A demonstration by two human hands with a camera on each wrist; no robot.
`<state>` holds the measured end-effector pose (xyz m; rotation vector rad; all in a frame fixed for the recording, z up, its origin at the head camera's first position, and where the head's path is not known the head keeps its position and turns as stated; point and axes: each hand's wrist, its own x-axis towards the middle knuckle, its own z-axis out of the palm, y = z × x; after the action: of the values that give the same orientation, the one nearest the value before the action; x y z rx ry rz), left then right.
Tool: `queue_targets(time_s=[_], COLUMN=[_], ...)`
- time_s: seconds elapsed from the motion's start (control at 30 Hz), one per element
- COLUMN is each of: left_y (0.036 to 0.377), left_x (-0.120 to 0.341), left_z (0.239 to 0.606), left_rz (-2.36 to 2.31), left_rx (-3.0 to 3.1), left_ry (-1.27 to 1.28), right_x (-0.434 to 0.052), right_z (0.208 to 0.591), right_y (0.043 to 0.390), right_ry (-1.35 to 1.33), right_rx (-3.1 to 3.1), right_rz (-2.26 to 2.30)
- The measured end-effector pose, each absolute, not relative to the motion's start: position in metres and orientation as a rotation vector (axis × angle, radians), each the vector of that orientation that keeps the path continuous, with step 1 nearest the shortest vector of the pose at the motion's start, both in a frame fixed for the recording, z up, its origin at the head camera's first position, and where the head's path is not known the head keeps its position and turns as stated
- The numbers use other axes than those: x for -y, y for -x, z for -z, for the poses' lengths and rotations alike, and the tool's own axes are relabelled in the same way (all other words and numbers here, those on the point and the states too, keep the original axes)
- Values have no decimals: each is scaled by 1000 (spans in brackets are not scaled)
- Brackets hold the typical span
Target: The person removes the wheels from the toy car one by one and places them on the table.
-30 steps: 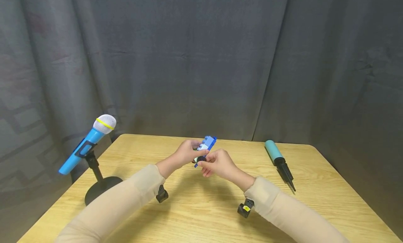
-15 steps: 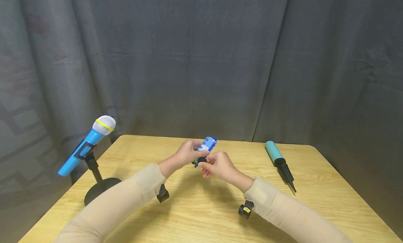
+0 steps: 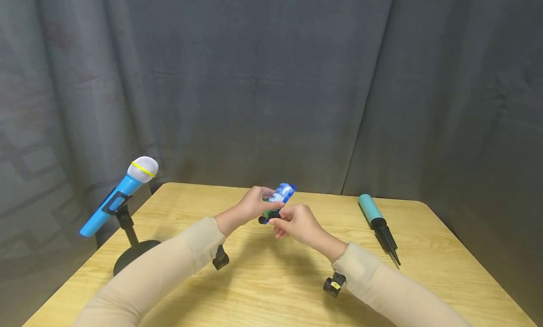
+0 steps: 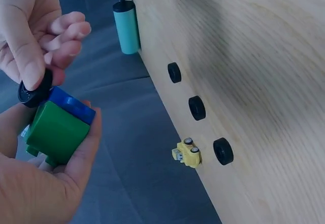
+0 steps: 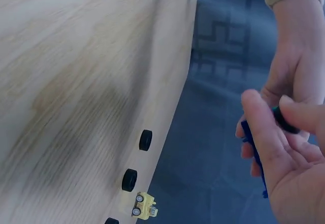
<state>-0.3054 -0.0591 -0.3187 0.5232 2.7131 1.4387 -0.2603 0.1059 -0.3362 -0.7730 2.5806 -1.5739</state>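
My left hand [image 3: 252, 206] grips a toy vehicle built from blocks, raised over the table. A green block [image 4: 58, 127] and a blue base [image 4: 73, 104] show in the left wrist view; light blue and white blocks [image 3: 282, 193] show in the head view. With thumb and fingers, my right hand [image 3: 300, 223] pinches a black wheel [image 4: 30, 97] at the end of the blue base. In the right wrist view, my right fingers partly cover the wheel and the toy.
Several black wheels [image 4: 197, 107] stand near the table's edge beside a small yellow toy car [image 4: 188, 154]. A blue microphone [image 3: 127, 185] leans in its black stand at left. A teal hand pump [image 3: 370, 207] lies at right on the wooden table [image 3: 271, 280].
The blue toy has turned slightly between the hands, and a black wheel shows more plainly at its lower left. My right hand still pinches the wheel; both hands stay nearly in place.
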Motion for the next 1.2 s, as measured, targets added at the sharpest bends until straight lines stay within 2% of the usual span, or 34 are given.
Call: queue_targets(time_s=[0.47, 0.83, 1.2], left_y=[303, 300, 295], left_x=[64, 71, 73], left_z=[319, 320, 321], left_rz=[-1438, -1386, -1343], left_rx=[-2642, -2680, -2683], left_ry=[-503, -452, -433], right_x=[-136, -166, -198], right_z=[315, 322, 333], right_y=[270, 281, 295], right_ry=[447, 221, 166], right_rx=[-2277, -2278, -2241], right_rz=[1870, 2065, 2096])
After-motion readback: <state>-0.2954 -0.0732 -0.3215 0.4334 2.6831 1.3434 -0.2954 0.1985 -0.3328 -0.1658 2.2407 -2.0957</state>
